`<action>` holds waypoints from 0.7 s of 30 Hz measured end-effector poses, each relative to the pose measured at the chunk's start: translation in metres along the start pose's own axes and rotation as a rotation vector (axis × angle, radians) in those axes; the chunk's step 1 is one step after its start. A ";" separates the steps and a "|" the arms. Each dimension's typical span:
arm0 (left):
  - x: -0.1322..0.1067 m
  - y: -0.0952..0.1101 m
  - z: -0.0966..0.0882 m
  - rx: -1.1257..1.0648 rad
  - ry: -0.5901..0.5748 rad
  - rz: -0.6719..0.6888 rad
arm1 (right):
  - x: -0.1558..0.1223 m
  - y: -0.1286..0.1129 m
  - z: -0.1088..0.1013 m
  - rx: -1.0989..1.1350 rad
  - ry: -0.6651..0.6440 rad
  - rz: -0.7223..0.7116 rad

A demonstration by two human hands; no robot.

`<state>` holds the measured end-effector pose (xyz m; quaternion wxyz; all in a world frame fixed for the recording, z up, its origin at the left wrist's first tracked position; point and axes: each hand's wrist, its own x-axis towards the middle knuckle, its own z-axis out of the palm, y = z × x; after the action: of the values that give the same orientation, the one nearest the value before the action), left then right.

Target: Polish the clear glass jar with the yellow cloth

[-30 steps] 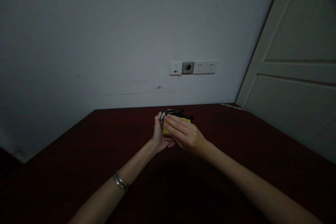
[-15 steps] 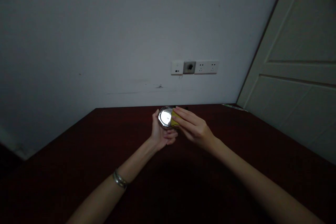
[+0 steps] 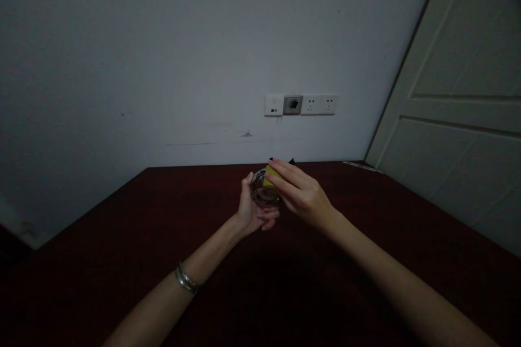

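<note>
My left hand [image 3: 249, 212] is closed around the left side and underside of a small, round, shiny metal dish [image 3: 264, 196], holding it above the dark red table. The thumb lies at the dish's left rim; the other fingers curl beneath it. With my right hand [image 3: 304, 194] I pinch a yellow sponge [image 3: 269, 177] and press it against the upper right part of the dish. That hand and the sponge hide the dish's right side. Whether it is a dish or a lid is hard to tell in the dim light.
The dark red table [image 3: 187, 195] meets a pale wall [image 3: 183, 65]. Wall sockets [image 3: 318, 104] sit above its back edge. A small black object [image 3: 291, 161] shows behind my right hand. At the right stands a panelled door [image 3: 451, 119]; a thin flat strip [image 3: 361, 166] lies near it.
The dish has shifted slightly right and down and tilted, so its bright reflection is gone. The sponge has moved slightly up and left across it. More of the black object shows.
</note>
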<state>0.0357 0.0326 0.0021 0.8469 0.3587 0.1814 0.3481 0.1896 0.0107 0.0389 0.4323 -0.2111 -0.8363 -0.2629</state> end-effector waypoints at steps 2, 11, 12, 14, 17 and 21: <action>-0.004 0.005 0.001 -0.019 -0.018 0.032 | -0.003 -0.003 -0.002 0.007 0.000 -0.010; 0.006 -0.004 0.008 -0.029 0.131 0.044 | -0.004 -0.025 0.000 0.093 -0.093 -0.116; 0.007 -0.007 0.007 -0.014 0.129 0.044 | -0.003 -0.023 0.001 0.088 -0.093 -0.113; 0.008 -0.011 0.004 0.033 0.128 0.051 | -0.002 -0.018 0.002 0.078 -0.077 -0.096; 0.005 -0.012 -0.001 0.073 0.068 0.043 | -0.002 -0.011 0.001 0.050 -0.063 -0.045; -0.004 -0.003 -0.001 0.038 -0.049 0.022 | -0.006 -0.008 -0.002 0.018 -0.024 0.000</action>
<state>0.0337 0.0286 -0.0010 0.8402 0.3851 0.1633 0.3451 0.1897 0.0027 0.0335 0.4241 -0.2102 -0.8439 -0.2526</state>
